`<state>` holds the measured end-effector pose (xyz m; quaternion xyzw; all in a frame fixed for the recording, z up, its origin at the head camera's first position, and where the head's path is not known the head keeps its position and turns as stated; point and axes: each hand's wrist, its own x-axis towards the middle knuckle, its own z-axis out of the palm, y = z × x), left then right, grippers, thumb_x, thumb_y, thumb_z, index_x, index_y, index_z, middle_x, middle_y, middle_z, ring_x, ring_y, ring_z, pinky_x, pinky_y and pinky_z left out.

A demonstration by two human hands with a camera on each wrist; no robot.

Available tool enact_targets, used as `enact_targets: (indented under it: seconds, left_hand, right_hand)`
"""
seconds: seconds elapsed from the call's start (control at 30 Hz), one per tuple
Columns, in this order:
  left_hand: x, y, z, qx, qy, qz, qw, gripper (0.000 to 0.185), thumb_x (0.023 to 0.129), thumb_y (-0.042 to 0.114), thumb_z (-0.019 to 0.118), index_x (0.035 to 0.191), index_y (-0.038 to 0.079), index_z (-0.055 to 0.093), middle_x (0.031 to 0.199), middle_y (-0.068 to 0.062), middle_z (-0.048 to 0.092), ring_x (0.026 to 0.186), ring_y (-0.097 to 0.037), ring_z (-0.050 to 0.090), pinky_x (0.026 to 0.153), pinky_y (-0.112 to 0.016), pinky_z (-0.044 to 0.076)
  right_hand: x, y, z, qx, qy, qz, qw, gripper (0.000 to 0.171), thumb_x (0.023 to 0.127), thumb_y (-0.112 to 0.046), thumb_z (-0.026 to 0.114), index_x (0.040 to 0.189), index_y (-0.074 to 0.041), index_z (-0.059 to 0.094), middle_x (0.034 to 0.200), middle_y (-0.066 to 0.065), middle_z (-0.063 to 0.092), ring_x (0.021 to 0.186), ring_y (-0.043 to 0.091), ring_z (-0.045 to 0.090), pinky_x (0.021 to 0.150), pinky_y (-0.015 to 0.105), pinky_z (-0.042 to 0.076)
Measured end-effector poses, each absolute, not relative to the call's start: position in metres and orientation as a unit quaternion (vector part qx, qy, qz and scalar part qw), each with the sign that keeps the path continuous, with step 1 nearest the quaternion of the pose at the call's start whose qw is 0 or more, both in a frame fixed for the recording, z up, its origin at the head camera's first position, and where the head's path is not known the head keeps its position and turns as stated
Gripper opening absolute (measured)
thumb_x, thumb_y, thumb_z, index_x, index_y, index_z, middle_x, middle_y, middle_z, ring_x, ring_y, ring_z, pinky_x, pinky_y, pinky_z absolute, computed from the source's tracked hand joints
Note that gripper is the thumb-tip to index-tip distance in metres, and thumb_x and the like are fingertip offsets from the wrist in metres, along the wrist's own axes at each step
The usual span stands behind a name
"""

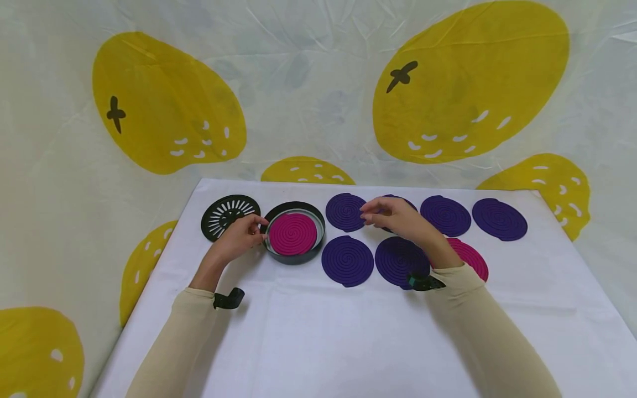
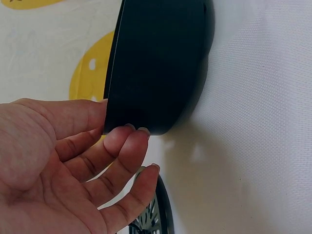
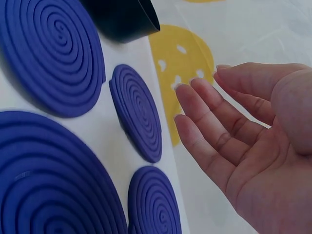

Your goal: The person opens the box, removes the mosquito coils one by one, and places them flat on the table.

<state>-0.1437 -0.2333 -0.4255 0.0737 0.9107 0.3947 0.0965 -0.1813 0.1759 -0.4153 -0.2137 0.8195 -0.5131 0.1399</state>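
A dark round tin [image 1: 320,236] holds a pink spiral coaster [image 1: 292,234]. My left hand [image 1: 240,239] is at the left side of the tin. In the left wrist view, the thumb and bent fingers of my left hand [image 2: 105,165] pinch the edge of the dark tin [image 2: 156,63]. My right hand [image 1: 398,218] holds nothing, hovering over the purple spiral coasters [image 1: 401,261]. The right wrist view shows the right hand [image 3: 243,122] with loosely bent fingers, thumb apart from the fingertips, and a purple coaster [image 3: 138,112] beyond them.
A black slotted round lid [image 1: 230,213] lies left of the tin. Several purple coasters, including one at the far right [image 1: 499,219], form two rows on the white-covered table [image 1: 318,342]. Another pink coaster [image 1: 470,260] is partly hidden by my right forearm.
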Motion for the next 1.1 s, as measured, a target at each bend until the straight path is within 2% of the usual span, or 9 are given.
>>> enact_targets:
  seconds: [0.13,0.23,0.37,0.47,0.63,0.7,0.87,1.1]
  left_hand:
    - [-0.144,-0.234,-0.426,0.078,0.911,0.394,0.096,0.035,0.095,0.007,0.067,0.129,0.0,0.061,0.086,-0.007,0.052,0.074,-0.019,0.05,0.064,-0.031,0.043]
    - [-0.144,-0.234,-0.425,0.08,0.911,0.393,0.096,0.035,0.095,0.007,0.067,0.129,-0.001,0.061,0.085,-0.007,0.052,0.073,-0.019,0.05,0.063,-0.031,0.043]
    - [-0.144,-0.233,-0.424,0.078,0.911,0.394,0.095,0.035,0.095,0.007,0.067,0.128,0.0,0.061,0.085,-0.007,0.052,0.073,-0.02,0.05,0.062,-0.031,0.043]
    - [-0.145,-0.233,-0.424,0.08,0.911,0.393,0.094,0.034,0.095,0.007,0.067,0.128,-0.001,0.061,0.085,-0.007,0.052,0.072,-0.019,0.05,0.062,-0.031,0.043]
    - [-0.145,-0.233,-0.424,0.081,0.913,0.39,0.093,0.034,0.095,0.007,0.067,0.127,0.0,0.061,0.084,-0.007,0.053,0.072,-0.019,0.051,0.063,-0.032,0.043]
    - [-0.145,-0.232,-0.424,0.077,0.913,0.389,0.095,0.034,0.095,0.008,0.068,0.127,0.0,0.062,0.085,-0.007,0.053,0.073,-0.02,0.051,0.063,-0.032,0.043]
    - [-0.145,-0.232,-0.423,0.069,0.915,0.386,0.099,0.034,0.095,0.009,0.068,0.128,0.002,0.062,0.086,-0.007,0.053,0.074,-0.02,0.051,0.065,-0.032,0.044]
    - [-0.145,-0.232,-0.424,0.068,0.915,0.384,0.101,0.035,0.095,0.009,0.068,0.129,0.002,0.061,0.086,-0.007,0.053,0.074,-0.02,0.051,0.064,-0.032,0.043]
  right_hand:
    - [-0.183,0.167,-0.413,-0.213,0.826,-0.502,0.143,0.028,0.1,-0.017,0.065,0.125,-0.005,0.067,0.118,0.022,0.069,0.104,0.043,0.066,0.085,0.041,0.056]
    - [-0.183,0.16,-0.411,-0.21,0.825,-0.504,0.145,0.03,0.1,-0.018,0.065,0.128,-0.007,0.065,0.118,0.02,0.069,0.105,0.039,0.067,0.084,0.037,0.054]
    - [-0.184,0.151,-0.409,-0.21,0.807,-0.531,0.152,0.033,0.1,-0.011,0.063,0.132,-0.002,0.061,0.121,0.026,0.066,0.108,0.036,0.068,0.092,0.042,0.056]
    - [-0.184,0.144,-0.408,-0.215,0.799,-0.541,0.149,0.035,0.099,-0.01,0.065,0.133,-0.001,0.06,0.121,0.029,0.065,0.108,0.036,0.067,0.091,0.045,0.056]
    - [-0.185,0.133,-0.407,-0.224,0.792,-0.549,0.142,0.039,0.097,-0.011,0.067,0.133,0.001,0.059,0.118,0.029,0.066,0.108,0.041,0.065,0.089,0.043,0.056]
    - [-0.185,0.129,-0.407,-0.225,0.789,-0.554,0.144,0.04,0.097,-0.01,0.067,0.134,0.001,0.058,0.118,0.028,0.066,0.108,0.042,0.065,0.088,0.038,0.056]
    - [-0.185,0.121,-0.407,-0.234,0.783,-0.556,0.15,0.041,0.096,-0.008,0.067,0.135,0.001,0.058,0.119,0.027,0.066,0.105,0.031,0.068,0.085,0.026,0.055]
    - [-0.186,0.109,-0.408,-0.248,0.771,-0.565,0.155,0.042,0.096,-0.005,0.065,0.135,0.006,0.055,0.122,0.029,0.064,0.107,0.029,0.067,0.088,0.024,0.054]
